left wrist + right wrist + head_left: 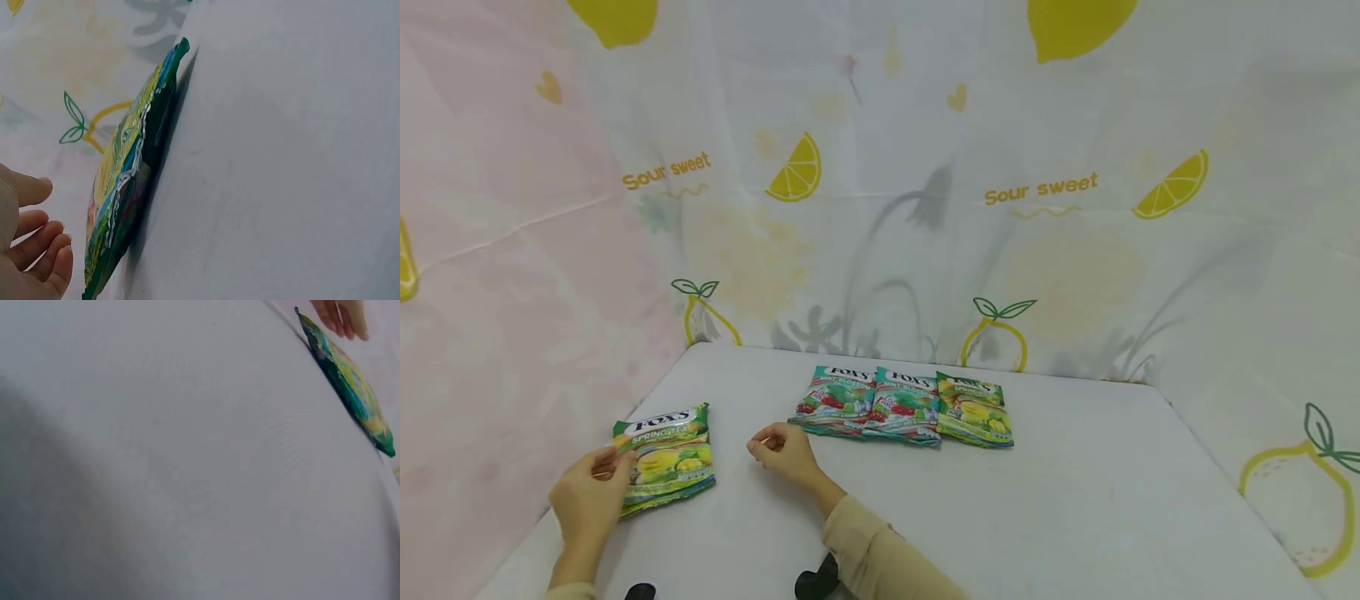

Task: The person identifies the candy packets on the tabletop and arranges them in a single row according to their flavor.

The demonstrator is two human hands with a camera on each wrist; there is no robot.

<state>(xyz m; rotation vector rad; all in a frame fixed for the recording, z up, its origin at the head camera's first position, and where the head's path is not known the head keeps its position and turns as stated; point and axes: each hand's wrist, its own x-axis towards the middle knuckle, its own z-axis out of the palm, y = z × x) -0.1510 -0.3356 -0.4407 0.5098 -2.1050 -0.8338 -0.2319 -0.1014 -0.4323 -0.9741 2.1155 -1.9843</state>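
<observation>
On the left side of the table lie green-and-yellow Fox's Spring Tea candy bags [672, 458], apparently one on top of another. My left hand [591, 492] hovers by their left edge; the left wrist view shows its loosely bent fingers [44, 250] apart from the bags [134, 156], holding nothing. My right hand [786, 454] is over the table between those bags and a row at the back, its fingers loosely curled with nothing visible in them. That row has two teal Mint Blossom bags [904, 407] and one Spring Tea bag [976, 410], side by side.
A white tabletop [1037, 517] carries everything. Lemon-print cloth [880, 250] hangs along the back and both sides. Black objects [817, 579], partly out of frame, show near the front edge beside the right sleeve [880, 550].
</observation>
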